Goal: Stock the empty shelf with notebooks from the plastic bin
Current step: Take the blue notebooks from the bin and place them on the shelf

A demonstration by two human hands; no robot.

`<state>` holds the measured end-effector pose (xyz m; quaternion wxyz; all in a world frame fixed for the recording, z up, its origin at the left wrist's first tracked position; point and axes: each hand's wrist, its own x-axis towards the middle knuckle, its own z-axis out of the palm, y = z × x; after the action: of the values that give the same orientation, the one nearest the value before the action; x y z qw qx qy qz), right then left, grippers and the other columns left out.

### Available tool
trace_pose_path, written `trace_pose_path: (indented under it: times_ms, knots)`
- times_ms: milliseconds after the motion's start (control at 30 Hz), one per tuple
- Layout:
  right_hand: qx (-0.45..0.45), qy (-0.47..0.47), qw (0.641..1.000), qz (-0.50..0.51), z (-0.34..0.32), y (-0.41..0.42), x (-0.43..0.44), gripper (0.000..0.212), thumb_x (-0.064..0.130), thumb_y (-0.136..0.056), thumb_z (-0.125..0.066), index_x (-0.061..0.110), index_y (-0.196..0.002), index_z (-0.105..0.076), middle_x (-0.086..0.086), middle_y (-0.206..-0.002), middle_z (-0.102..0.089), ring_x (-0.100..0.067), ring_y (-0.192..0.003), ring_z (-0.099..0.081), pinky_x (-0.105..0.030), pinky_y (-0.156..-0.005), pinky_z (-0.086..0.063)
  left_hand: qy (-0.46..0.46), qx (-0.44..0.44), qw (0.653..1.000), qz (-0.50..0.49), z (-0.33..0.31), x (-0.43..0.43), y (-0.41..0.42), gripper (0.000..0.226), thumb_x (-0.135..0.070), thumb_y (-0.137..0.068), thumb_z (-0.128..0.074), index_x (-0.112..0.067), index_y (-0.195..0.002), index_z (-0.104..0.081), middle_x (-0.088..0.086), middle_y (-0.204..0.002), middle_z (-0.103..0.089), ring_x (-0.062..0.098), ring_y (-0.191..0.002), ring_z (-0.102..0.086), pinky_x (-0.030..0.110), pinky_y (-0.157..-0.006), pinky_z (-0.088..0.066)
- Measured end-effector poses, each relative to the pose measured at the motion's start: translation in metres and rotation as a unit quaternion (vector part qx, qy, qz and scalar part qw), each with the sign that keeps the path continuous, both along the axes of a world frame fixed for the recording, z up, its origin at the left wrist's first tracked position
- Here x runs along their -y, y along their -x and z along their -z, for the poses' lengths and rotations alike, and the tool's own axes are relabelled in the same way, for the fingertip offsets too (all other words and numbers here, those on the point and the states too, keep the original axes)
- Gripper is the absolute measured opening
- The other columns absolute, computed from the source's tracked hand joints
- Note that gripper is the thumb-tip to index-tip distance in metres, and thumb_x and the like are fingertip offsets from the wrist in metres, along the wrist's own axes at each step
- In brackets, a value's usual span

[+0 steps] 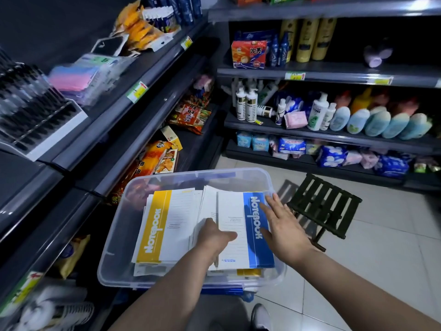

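Note:
A clear plastic bin (114, 271) sits low in front of me, holding two stacks of notebooks. The left stack is topped by a yellow-spined notebook (157, 230), the right by a blue-spined notebook (255, 232). My left hand (212, 235) grips the left edge of the blue notebook stack, thumb on top and fingers underneath. My right hand (284, 225) lies flat with fingers spread on the blue spine at the stack's right side. An empty dark shelf (16, 173) is at the left.
Stocked shelves run along the left with pens, cloths and snack bags (188, 115). Shelves ahead hold bottles (377, 120) and packs. A dark folding stool (324, 206) stands on the tiled floor right of the bin. My shoe (261, 316) is below.

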<state>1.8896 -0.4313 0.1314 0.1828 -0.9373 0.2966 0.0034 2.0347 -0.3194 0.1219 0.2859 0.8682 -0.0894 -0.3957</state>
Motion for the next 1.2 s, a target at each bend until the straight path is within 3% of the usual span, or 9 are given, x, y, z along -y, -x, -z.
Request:
trace_pose_path:
  times_ms: [133,233,367,567,733,800,933,1067,1200]
  knots:
    - [-0.003,-0.004,1.000,-0.004,0.002,0.001,0.001,0.064,0.031,-0.099,-0.040,0.017,-0.153,-0.009,0.000,-0.161,0.009,-0.015,-0.146,0.016,-0.030,-0.118,0.005,0.042,-0.017,0.999,0.000,0.005,-0.001,-0.003,0.030,-0.008,-0.077,-0.076,-0.018,-0.104,-0.066,0.003,-0.112,-0.072,0.018,-0.094,-0.068,0.034,-0.090,-0.055]
    - [0.005,-0.004,1.000,-0.007,0.006,0.000,0.002,0.063,0.031,-0.098,-0.041,0.016,-0.153,-0.013,-0.001,-0.161,0.006,-0.013,-0.143,0.020,-0.030,-0.117,0.005,0.079,-0.034,0.996,-0.022,0.008,-0.001,0.001,0.039,-0.005,-0.081,-0.072,-0.021,-0.110,-0.052,0.003,-0.113,-0.069,0.021,-0.097,-0.068,0.039,-0.087,-0.056]
    - [0.009,-0.002,1.000,-0.010,0.009,-0.001,0.003,0.063,0.033,-0.098,-0.042,0.016,-0.152,-0.015,-0.001,-0.161,0.003,-0.011,-0.141,0.021,-0.029,-0.116,0.006,0.134,-0.075,0.987,-0.050,0.004,0.003,0.015,0.037,-0.010,-0.096,-0.052,-0.028,-0.125,-0.038,-0.004,-0.117,-0.063,0.020,-0.100,-0.065,0.032,-0.069,-0.055]
    - [0.002,-0.004,1.000,-0.011,0.004,-0.002,0.001,0.061,0.039,-0.099,-0.037,0.020,-0.152,-0.011,0.000,-0.161,0.006,-0.015,-0.146,0.018,-0.029,-0.115,0.010,0.156,-0.047,0.984,-0.072,-0.007,-0.006,0.009,0.043,-0.003,-0.099,-0.047,-0.027,-0.134,-0.042,-0.003,-0.120,-0.061,0.018,-0.100,-0.063,0.028,-0.068,-0.053]
    - [0.029,0.037,0.998,-0.037,0.001,-0.022,-0.014,0.053,0.025,-0.100,-0.036,0.021,-0.151,-0.021,-0.004,-0.161,-0.001,-0.017,-0.146,0.016,-0.028,-0.114,0.013,0.144,0.056,0.985,-0.073,-0.036,-0.050,-0.032,0.044,-0.003,-0.094,-0.051,-0.027,-0.130,-0.046,0.003,-0.116,-0.064,0.020,-0.097,-0.063,0.036,-0.077,-0.056]
    - [0.036,0.016,0.998,-0.038,0.004,-0.035,-0.022,0.054,0.018,-0.099,-0.037,0.018,-0.150,-0.022,-0.005,-0.161,-0.004,-0.020,-0.148,0.008,-0.026,-0.116,0.006,0.151,0.083,0.979,-0.107,-0.046,-0.072,-0.049,0.044,-0.003,-0.094,-0.051,-0.027,-0.131,-0.046,0.005,-0.118,-0.062,0.023,-0.098,-0.062,0.035,-0.076,-0.054]
    - [0.015,-0.136,0.989,0.054,0.012,-0.057,-0.039,0.057,0.017,-0.096,-0.044,0.013,-0.149,-0.023,-0.009,-0.158,-0.014,-0.026,-0.144,-0.024,-0.031,-0.112,-0.028,0.168,0.088,0.967,-0.168,-0.060,-0.103,-0.075,0.044,-0.001,-0.095,-0.050,-0.025,-0.132,-0.047,0.003,-0.113,-0.061,0.024,-0.098,-0.061,0.042,-0.083,-0.055]
    - [-0.082,-0.229,0.961,0.134,0.030,-0.064,-0.048,0.069,0.029,-0.096,-0.050,0.009,-0.151,-0.012,-0.011,-0.156,-0.017,-0.027,-0.142,-0.025,-0.034,-0.110,-0.030,0.170,0.068,0.973,-0.141,-0.058,-0.112,-0.081,0.046,0.002,-0.095,-0.049,-0.023,-0.133,-0.046,0.001,-0.102,-0.063,0.019,-0.089,-0.063,0.033,-0.068,-0.055]
    - [-0.039,-0.257,0.936,0.239,0.046,-0.068,-0.054,0.074,0.025,-0.091,-0.058,0.004,-0.148,-0.016,-0.016,-0.149,-0.026,-0.032,-0.135,-0.034,-0.040,-0.109,-0.034,0.156,0.058,0.980,-0.109,-0.045,-0.118,-0.085,0.048,0.001,-0.095,-0.048,-0.022,-0.137,-0.043,-0.003,-0.107,-0.064,0.009,-0.083,-0.063,0.026,-0.059,-0.050]
